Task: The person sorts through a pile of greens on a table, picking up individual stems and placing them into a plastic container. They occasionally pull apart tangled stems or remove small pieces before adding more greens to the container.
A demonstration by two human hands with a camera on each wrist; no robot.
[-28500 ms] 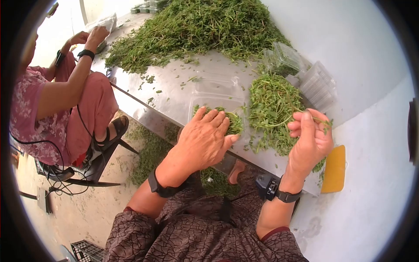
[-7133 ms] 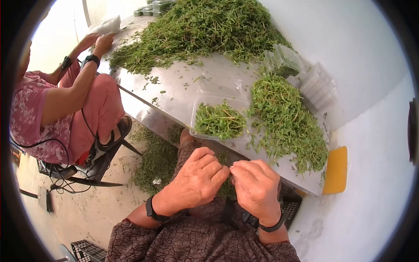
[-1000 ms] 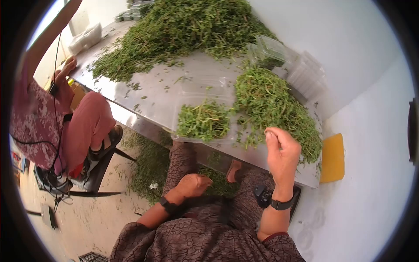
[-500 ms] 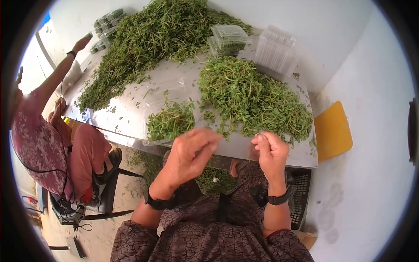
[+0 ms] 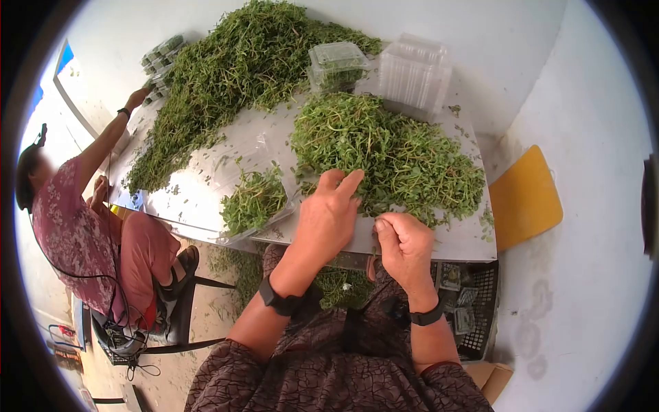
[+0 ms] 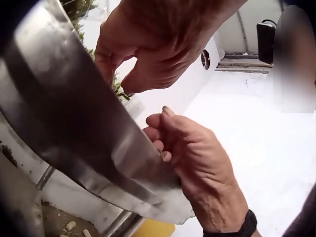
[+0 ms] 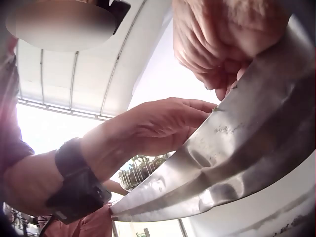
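Note:
In the head view my left hand [image 5: 328,220] reaches over the near edge of a small heap of leafy green stems [image 5: 384,151], its fingers extended toward them. The left wrist view shows this left hand [image 6: 158,49] with a gap between thumb and fingers, beside some greens. My right hand [image 5: 406,247] is just to its right at the table's front edge, thumb against curled fingers; no item shows clearly in it. Left of my hands, an open clear plastic clamshell [image 5: 239,237] holds a portion of greens [image 5: 254,198], stems poking above its rim.
A large pile of greens [image 5: 237,69] covers the back of the metal table [image 5: 206,165]. Filled boxes [image 5: 336,65] and stacked clamshells [image 5: 415,75] stand behind the heap. A yellow board [image 5: 525,199] leans right; a black crate [image 5: 480,309] sits below. Another person [image 5: 75,213] sits left.
Earlier my left hand pressed greens in the clamshell while the right held a sprig; then both hands met over the lap. Now the left hand reaches the heap. The head view has turned right.

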